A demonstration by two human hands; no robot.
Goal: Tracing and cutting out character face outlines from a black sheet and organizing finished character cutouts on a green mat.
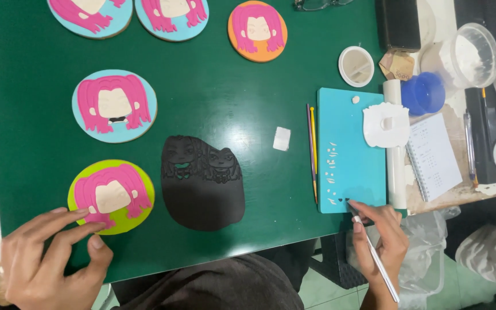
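Observation:
My left hand [47,258] rests at the table's near left, fingertips touching the lime-green round plaque [139,186] that carries a pink-haired clay face. My right hand [381,241] grips a thin white modelling tool [377,258], whose tip meets the near edge of the teal cutting mat [354,183] beside small black and white clay bits. A black clay slab [202,183] with two moulded figures lies between my hands.
Four more round plaques with pink-haired faces, including a light-blue plaque [81,106] and an orange plaque [258,30], sit farther back. A white roller [396,172], white clay cut-out [386,123], notebook [431,155], blue cup [423,93] and powder tub [472,54] crowd the right.

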